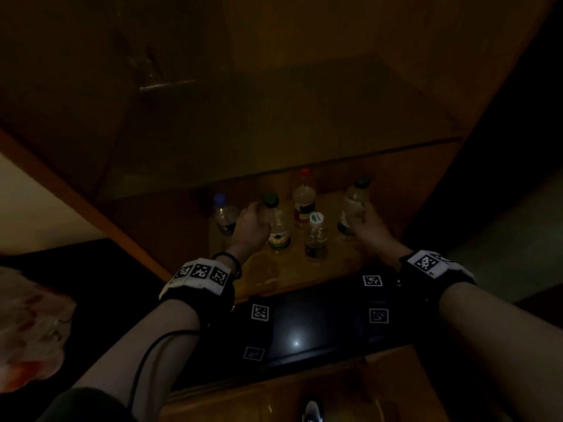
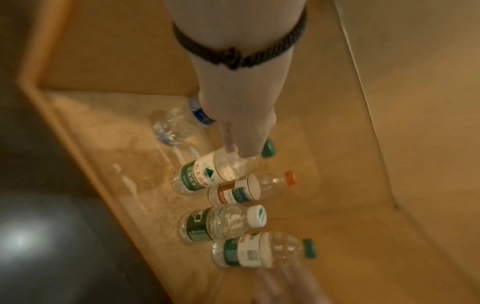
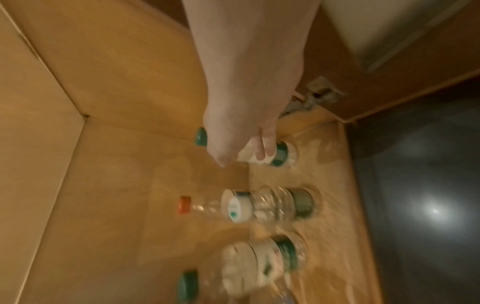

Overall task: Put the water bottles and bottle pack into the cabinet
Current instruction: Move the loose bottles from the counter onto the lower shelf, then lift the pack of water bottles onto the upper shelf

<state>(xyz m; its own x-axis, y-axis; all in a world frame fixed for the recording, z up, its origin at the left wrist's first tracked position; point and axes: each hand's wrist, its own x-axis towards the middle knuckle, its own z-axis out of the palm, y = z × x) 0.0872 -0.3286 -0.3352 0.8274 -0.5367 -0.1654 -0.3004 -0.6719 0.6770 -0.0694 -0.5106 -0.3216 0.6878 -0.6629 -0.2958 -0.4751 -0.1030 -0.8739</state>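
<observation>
each hand (image 1: 251, 226) (image 1: 370, 225) grips a green-capped bottle (image 1: 275, 222) (image 1: 353, 208).

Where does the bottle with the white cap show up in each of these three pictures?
Head: white-capped bottle stands front centre on the cabinet shelf, between the two hands.
Left wrist: lower centre, second from the bottom.
Right wrist: centre, cap facing the camera.
Shared landmark: the red-capped bottle just behind it.

Both bare forearms reach forward side by side, each wrist strapped with a black band bearing printed markers. The left hand (image 1: 251, 227) has its fingers curled in a grip round the upper part of a bottle. The right hand (image 1: 370, 226) is wrapped the same way round another, thumb across the label.
</observation>
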